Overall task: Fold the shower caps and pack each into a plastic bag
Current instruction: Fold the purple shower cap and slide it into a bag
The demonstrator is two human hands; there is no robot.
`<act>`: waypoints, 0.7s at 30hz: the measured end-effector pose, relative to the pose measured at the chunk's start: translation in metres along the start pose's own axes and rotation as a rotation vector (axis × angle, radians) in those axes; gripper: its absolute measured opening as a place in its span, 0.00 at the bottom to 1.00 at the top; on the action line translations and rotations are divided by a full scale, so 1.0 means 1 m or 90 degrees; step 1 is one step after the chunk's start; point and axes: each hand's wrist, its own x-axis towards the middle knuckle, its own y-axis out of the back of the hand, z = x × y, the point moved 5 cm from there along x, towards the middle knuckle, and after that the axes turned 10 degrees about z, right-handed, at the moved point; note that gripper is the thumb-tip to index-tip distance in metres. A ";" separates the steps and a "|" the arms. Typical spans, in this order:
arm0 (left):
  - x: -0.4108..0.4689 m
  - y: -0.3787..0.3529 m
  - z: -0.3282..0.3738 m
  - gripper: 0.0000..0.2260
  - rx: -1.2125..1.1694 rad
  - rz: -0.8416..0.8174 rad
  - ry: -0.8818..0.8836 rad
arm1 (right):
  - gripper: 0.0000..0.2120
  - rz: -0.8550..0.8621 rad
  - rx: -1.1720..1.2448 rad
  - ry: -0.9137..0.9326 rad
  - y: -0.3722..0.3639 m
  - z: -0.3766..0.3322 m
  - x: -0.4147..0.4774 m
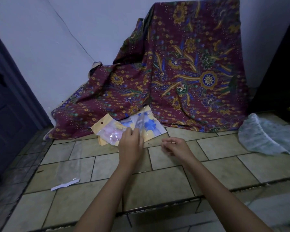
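Note:
Two packed plastic bags lie on the tiled floor against a patterned cloth: one with a pink cap [107, 131] on the left, one with a blue and yellow flowered cap [147, 124] on the right. My left hand [131, 141] reaches over them, its fingers on the blue bag's near edge; whether they pinch it I cannot tell. My right hand [176, 145] hovers just right of it, fingers loosely curled, holding nothing. An empty clear bag [69, 166] with a white strip lies at the left. A loose pale shower cap [264, 136] lies at the far right.
A maroon batik cloth [182, 72] drapes over something against the wall behind the bags. A dark door [8, 114] stands at the left. The tiled platform [166, 186] ends in a step edge near me.

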 end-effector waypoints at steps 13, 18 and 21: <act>-0.042 -0.107 0.002 0.17 0.426 -0.487 -0.034 | 0.16 0.248 -0.494 0.143 0.084 0.000 0.003; -0.047 -0.121 0.002 0.19 0.486 -0.524 -0.026 | 0.24 0.419 -0.586 0.103 0.148 -0.007 0.005; -0.046 -0.120 -0.001 0.19 0.472 -0.543 0.051 | 0.29 0.479 -0.572 0.030 0.190 -0.005 0.012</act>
